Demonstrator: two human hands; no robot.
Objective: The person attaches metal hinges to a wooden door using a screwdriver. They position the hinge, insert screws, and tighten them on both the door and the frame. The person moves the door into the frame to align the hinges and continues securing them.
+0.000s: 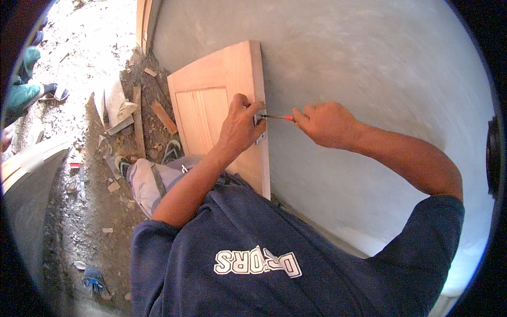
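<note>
A pale wooden panel door (203,113) stands on its edge, leaning beside the plastered wall, with a metal lock plate (260,138) set in its narrow edge. My right hand (330,125) is closed round the red handle of a screwdriver (289,118). The shaft runs level to the left, and its tip meets the door edge at the lock. There my left hand (243,122) curls over the edge, its fingers gripping the plate just around the tip. Those fingers hide the screw and part of the metal.
A grey wall (359,68) rises close on the right. Wood offcuts (164,117) and rubble litter the dirt floor on the left. A red-and-grey tool (77,166) and a blue object (94,279) lie there too. Another person's green-clad leg (24,98) shows at the far left.
</note>
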